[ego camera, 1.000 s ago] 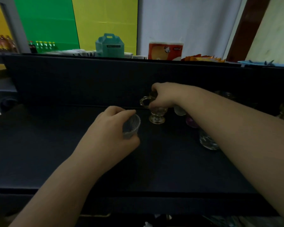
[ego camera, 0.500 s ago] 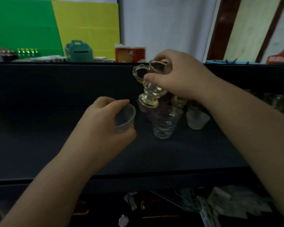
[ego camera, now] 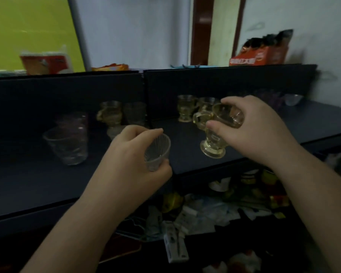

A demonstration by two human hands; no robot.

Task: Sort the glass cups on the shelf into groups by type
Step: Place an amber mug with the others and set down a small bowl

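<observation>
My left hand is closed around a small ribbed clear cup, held above the dark shelf. My right hand grips a yellowish footed cup with a handle by its rim, tilted in the air over the right shelf section. Two matching yellowish handled cups stand at the back right, one partly hidden by my right hand. To the left stand a clear tumbler, a purple-tinted glass, another handled cup and a dim glass.
A small clear bowl and a purplish glass sit at the far right of the shelf. Boxes and packets rest on the top ledge. A lower level below holds cluttered papers and packages.
My view swung right. My right hand lifted the handled cup off the shelf and carried it right, toward the matching cups. My left hand kept holding the ribbed cup.
</observation>
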